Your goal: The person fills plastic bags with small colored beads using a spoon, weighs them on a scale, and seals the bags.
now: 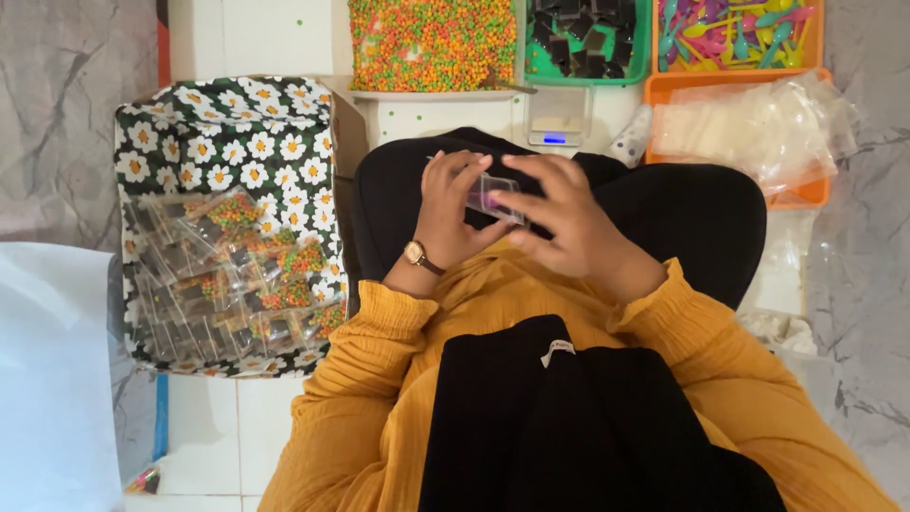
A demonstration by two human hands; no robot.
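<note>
Okay, from my end: both hands are up together over a black cushion (pixel 682 213) on the lap. Left hand (pixel 453 213) has its fingers (pixel 445 171) curled and pinched on the near edge of a small clear plastic packet (pixel 493 197); wristwatch (pixel 415 253) on that wrist. Right hand (pixel 569 223) closes over the same packet from the other side, fingers (pixel 536 180) bent around it, thumb underneath. So both sets of fingers are clamped on the packet, not spread. Something purple shows inside it; I can't tell what. The right hand covers most of the packet.

Outward: a small digital scale (pixel 557 118) sits just beyond the hands on the white surface (pixel 417 118). Behind it, a tray of orange-green pellets (pixel 431 43), a green tray of dark squares (pixel 583 38), an orange tray of coloured plastic spoons (pixel 735 33). An orange tray (pixel 806 194) to the right holds empty clear bags (pixel 749 128). On the left, a daisy-print box (pixel 227 142) holds filled packets (pixel 237 280). Mustard sleeves (pixel 379 341) fill the foreground.
</note>
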